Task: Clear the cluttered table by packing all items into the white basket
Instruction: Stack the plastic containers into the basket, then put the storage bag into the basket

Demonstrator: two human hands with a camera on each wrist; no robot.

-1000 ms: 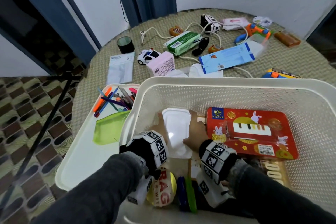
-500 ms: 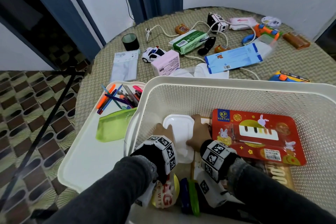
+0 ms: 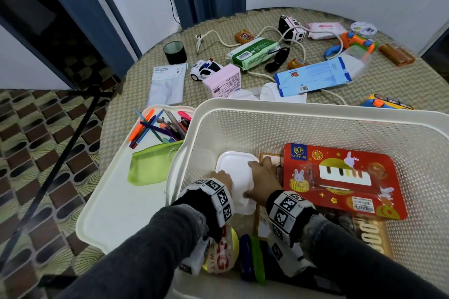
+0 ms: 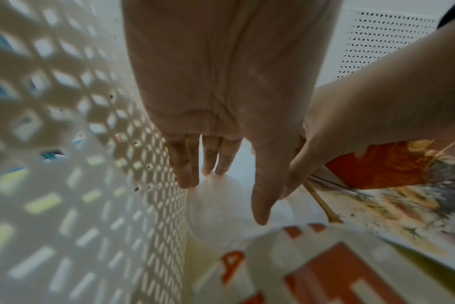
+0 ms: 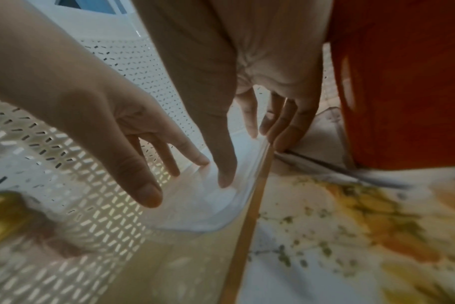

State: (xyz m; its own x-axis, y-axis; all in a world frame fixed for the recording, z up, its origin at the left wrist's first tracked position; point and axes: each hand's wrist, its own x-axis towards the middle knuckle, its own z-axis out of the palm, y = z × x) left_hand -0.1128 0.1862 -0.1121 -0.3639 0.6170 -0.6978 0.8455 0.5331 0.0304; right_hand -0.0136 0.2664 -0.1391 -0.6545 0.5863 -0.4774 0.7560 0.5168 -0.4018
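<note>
Both hands are down inside the white basket, at its left end. A white plastic container lies flat on the basket floor between them. My left hand lies along its left side against the mesh wall, fingers straight, thumb on the container. My right hand rests on its right edge with straight fingers and its thumb on the lid. A red toy piano box lies to the right, over a book.
A yellow disc sits under my wrists. A white tray at the basket's left holds pens and a green pouch. Beyond lie a pink box, toy car, green pack, blue packet, cable, toy drill.
Both hands stay on the white container in the same spot. Only the head view has shifted a little.
</note>
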